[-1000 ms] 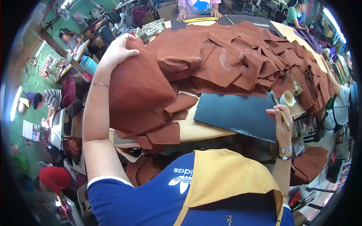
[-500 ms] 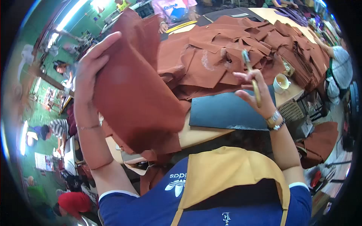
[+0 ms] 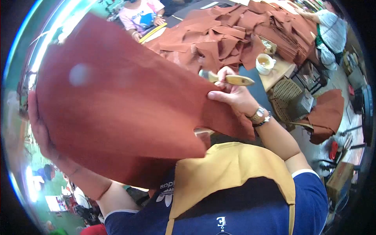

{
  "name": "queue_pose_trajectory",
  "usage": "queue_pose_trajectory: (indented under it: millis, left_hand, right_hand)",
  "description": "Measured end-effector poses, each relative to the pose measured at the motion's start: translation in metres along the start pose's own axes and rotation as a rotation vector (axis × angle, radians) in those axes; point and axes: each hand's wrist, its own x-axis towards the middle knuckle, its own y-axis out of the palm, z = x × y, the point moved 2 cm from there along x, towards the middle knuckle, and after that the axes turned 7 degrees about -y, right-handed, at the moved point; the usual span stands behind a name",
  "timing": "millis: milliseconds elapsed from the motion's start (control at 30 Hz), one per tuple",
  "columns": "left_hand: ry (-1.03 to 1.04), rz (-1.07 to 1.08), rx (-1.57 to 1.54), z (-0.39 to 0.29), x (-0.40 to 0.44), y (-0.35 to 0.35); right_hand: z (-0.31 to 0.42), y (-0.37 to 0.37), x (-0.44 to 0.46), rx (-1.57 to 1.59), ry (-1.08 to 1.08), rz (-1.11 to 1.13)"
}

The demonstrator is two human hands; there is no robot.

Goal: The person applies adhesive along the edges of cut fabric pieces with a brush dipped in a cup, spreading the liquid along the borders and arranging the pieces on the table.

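Observation:
A large reddish-brown sheet [image 3: 121,98] is held up in front of me and fills the left and middle of the view. My left hand [image 3: 39,125] grips its far left edge, with the fingertips partly hidden. At the sheet's right side, my right hand [image 3: 231,92] pinches the edge between thumb and fingers. The same hand also holds a brush [image 3: 239,80] with a wooden handle, its bristle end pointing left over the sheet. Behind, many similar brown pieces [image 3: 223,37] lie heaped on the table.
A white cup [image 3: 265,64] of yellowish stuff stands at the table corner [image 3: 276,78], near a dark board [image 3: 252,84]. One person [image 3: 141,17] is across the table, another [image 3: 331,33] at the right. A woven chair [image 3: 284,96] and brown pieces [image 3: 327,115] are below right.
My left hand has raised the brown sheet up and to the left. My right hand has come left and taken the sheet's edge, its brush now lying sideways. The view has turned.

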Motion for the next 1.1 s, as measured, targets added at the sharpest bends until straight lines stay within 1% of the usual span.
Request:
queue_pose_trajectory:
  millis: [33, 67, 100, 133, 167, 200, 233, 267, 300, 333, 367, 400, 433, 467, 500, 533, 567, 600, 667, 733, 767, 800, 867, 933, 1000, 1067, 1100]
  left_hand:
    - [-0.023, 0.120, -0.067, 0.002, -0.004, -0.015]
    - [-0.058, 0.167, 0.098, 0.003, -0.009, -0.035]
    - [-0.091, 0.218, 0.262, 0.002, -0.012, -0.058]
    - [-0.119, 0.269, 0.427, 0.006, -0.011, -0.058]
    - [-0.178, 0.289, 0.489, 0.020, -0.012, -0.050]
    - [-0.235, 0.306, 0.554, 0.031, -0.016, -0.026]
    - [-0.291, 0.319, 0.622, 0.042, -0.021, 0.001]
    - [-0.368, 0.346, 0.513, 0.058, -0.024, 0.042]
    - [-0.403, 0.391, 0.580, 0.092, -0.029, 0.051]
    - [-0.467, 0.383, 0.456, 0.117, -0.036, 0.071]
    - [-0.385, 0.438, 0.528, 0.153, -0.040, 0.079]
    - [-0.415, 0.436, 0.393, 0.185, -0.050, 0.091]
    - [-0.534, 0.407, 0.266, 0.214, -0.061, 0.101]
    - [-0.543, 0.396, 0.160, 0.255, -0.074, 0.106]
    - [-0.630, 0.398, 0.035, 0.287, -0.085, 0.114]
    - [-0.611, 0.369, 0.064, 0.303, -0.096, 0.124]
    - [-0.685, 0.358, 0.034, 0.320, -0.106, 0.133]
    - [-0.651, 0.347, 0.165, 0.339, -0.115, 0.136]
    - [-0.602, 0.309, 0.197, 0.352, -0.131, 0.150]
    - [-0.785, 0.328, 0.077, 0.350, -0.140, 0.160]
    - [-0.833, 0.337, 0.172, 0.348, -0.143, 0.160]
    - [-0.745, 0.291, 0.226, 0.350, -0.149, 0.163]
    - [-0.748, 0.279, 0.375, 0.363, -0.154, 0.153]
    - [-0.807, 0.139, 0.064, 0.358, -0.162, 0.150]
    - [-0.980, 0.077, -0.002, 0.343, -0.164, 0.141]
    - [-1.097, 0.078, -0.132, 0.344, -0.169, 0.122]
    - [-1.157, 0.058, -0.138, 0.339, -0.170, 0.117]
  right_hand:
    - [0.013, -0.011, -0.008, -0.117, -0.049, -0.037]
    - [0.031, -0.020, -0.015, -0.235, -0.095, -0.075]
    - [0.050, -0.027, -0.025, -0.229, -0.044, -0.111]
    - [0.057, -0.039, -0.031, -0.264, -0.093, -0.121]
    - [0.067, -0.049, -0.037, -0.463, -0.173, -0.119]
    - [0.076, -0.057, -0.042, -0.662, -0.250, -0.107]
    - [0.079, -0.067, -0.046, -0.767, -0.276, -0.141]
    - [0.079, -0.079, -0.048, -0.846, -0.262, -0.180]
    - [0.073, -0.093, -0.049, -0.911, -0.234, -0.204]
    - [0.066, -0.105, -0.049, -0.974, -0.210, -0.226]
    - [0.058, -0.115, -0.048, -1.037, -0.149, -0.234]
    - [0.050, -0.124, -0.047, -1.097, -0.086, -0.244]
    - [0.041, -0.131, -0.047, -1.156, -0.022, -0.254]
    - [0.030, -0.139, -0.048, -1.169, -0.049, -0.243]
    - [0.018, -0.148, -0.048, -1.184, -0.077, -0.231]
    - [0.013, -0.152, -0.050, -1.200, -0.105, -0.219]
    - [0.013, -0.153, -0.052, -1.199, -0.027, -0.223]
    - [0.013, -0.152, -0.055, -1.219, -0.009, -0.221]
    - [0.014, -0.153, -0.059, -1.257, 0.025, -0.211]
    - [0.008, -0.161, -0.064, -1.349, 0.038, -0.194]
    - [0.004, -0.166, -0.066, -1.393, 0.045, -0.184]
    - [0.002, -0.169, -0.068, -1.388, 0.027, -0.167]
    - [-0.002, -0.172, -0.072, -1.371, -0.016, -0.130]
    - [-0.008, -0.173, -0.075, -1.415, -0.019, -0.115]
    - [-0.012, -0.169, -0.076, -1.384, -0.156, -0.142]
    - [-0.013, -0.167, -0.075, -1.399, -0.122, -0.127]
    - [-0.015, -0.169, -0.074, -1.409, -0.062, -0.119]
